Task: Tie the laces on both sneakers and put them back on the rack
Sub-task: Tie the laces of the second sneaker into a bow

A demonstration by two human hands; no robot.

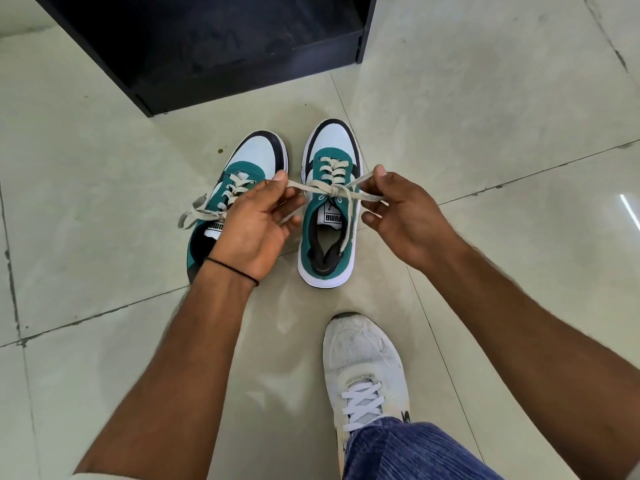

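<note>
Two green, white and black sneakers stand side by side on the tiled floor, toes pointing away from me. On the right sneaker (329, 233) the grey laces (332, 190) are crossed into a first knot over the tongue. My left hand (256, 223) pinches one lace end out to the left. My right hand (401, 216) pinches the other end out to the right. The left sneaker (252, 157) is partly hidden behind my left hand, and its laces (197, 213) lie loose over its outer side.
A black shoe rack (242, 88) with an open low shelf stands just beyond the sneakers. My own foot in a white shoe (363, 362) and a blue trouser leg (398, 452) sit below the right sneaker. Pale floor tiles surround everything.
</note>
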